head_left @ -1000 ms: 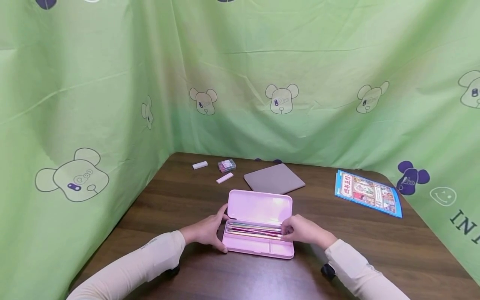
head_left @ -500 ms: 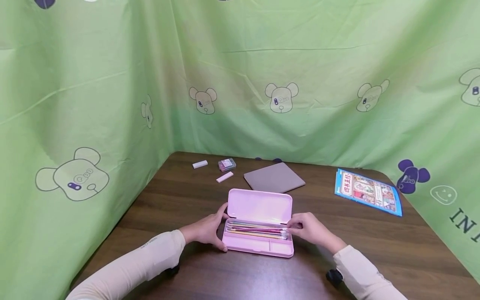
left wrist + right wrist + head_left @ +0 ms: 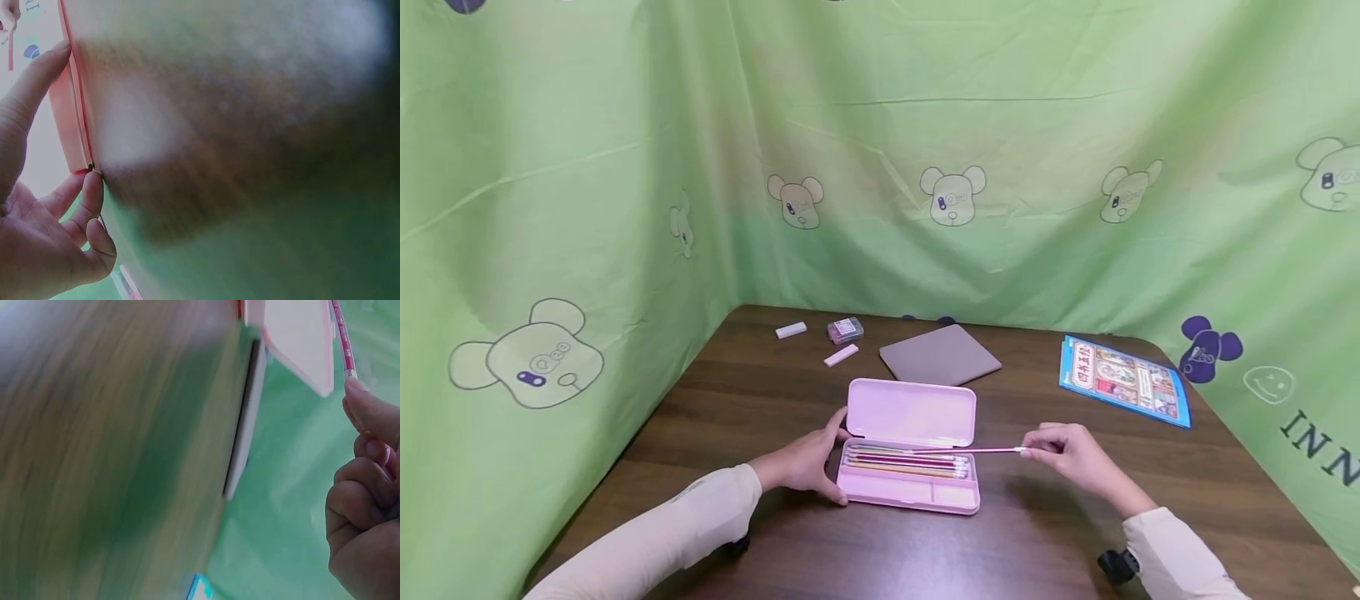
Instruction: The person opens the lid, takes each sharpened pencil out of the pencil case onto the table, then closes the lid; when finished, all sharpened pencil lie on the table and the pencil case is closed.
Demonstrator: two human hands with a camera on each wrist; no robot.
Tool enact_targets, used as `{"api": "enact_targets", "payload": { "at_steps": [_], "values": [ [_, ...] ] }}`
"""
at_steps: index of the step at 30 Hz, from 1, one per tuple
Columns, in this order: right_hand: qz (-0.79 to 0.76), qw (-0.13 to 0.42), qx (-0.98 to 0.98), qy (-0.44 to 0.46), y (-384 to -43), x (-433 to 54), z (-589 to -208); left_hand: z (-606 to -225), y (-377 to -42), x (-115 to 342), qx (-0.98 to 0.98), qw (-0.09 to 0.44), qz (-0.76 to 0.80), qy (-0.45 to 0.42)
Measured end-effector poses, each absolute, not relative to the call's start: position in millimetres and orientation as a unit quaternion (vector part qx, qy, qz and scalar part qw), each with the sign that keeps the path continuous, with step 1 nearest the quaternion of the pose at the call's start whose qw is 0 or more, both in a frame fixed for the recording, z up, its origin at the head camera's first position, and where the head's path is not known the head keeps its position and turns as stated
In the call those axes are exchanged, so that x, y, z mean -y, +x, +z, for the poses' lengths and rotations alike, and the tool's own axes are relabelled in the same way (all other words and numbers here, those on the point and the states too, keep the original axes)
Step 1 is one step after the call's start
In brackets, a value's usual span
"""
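Away to the right had gone the person's right hand (image 3: 1063,454), which half a second earlier was at the end of the pencil case (image 3: 880,487) and now stood clear of it, drawing a pencil (image 3: 985,451) along. Thumb and forefinger pinched that pencil at its white-tipped end, the remaining fingers curled in toward the palm. Its other end reached leftward over the right wall of the case and above the rear compartment; whether it touched the pencils (image 3: 902,461) below could not be told. The left hand (image 3: 805,461) had stayed at the left end of the case, spread wide around it, thumb on the front corner and fingers at the back by the hinge, gripping it.

The pinched pencil was slim and pinkish red, with pale marks along the barrel and a silvery band near the fingers. The case was pink, its lid (image 3: 912,412) standing open at the back; pencils in red, yellow and green lay lengthwise in the rear compartment, and a partition divided the front strip into a long and a short section.

Marks on the pencil were too small to read. Large red characters, 四书五经, ran down the blue-edged book (image 3: 1123,382) at the table's far right. The green curtain (image 3: 850,267) carried bear heads and, at right, the letters INN. Print on the small clear box (image 3: 846,330) was illegible.
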State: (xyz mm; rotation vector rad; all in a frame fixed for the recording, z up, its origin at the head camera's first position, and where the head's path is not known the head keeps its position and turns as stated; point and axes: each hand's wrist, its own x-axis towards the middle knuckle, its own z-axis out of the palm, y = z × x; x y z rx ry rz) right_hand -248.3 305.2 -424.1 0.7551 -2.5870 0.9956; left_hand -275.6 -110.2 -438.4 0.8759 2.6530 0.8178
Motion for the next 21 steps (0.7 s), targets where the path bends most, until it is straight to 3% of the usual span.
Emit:
{"api": "enact_targets", "payload": {
  "at_steps": [10,21],
  "values": [
    [0.321,0.166,0.905,0.225,-231,-356,-427,-439,-273,112,-0.908,0.109,0.275,0.298],
    [0.325,0.137,0.914,0.200,-230,-397,-436,-439,-273,111,-0.908,0.105,0.268,0.304]
  ]
}}
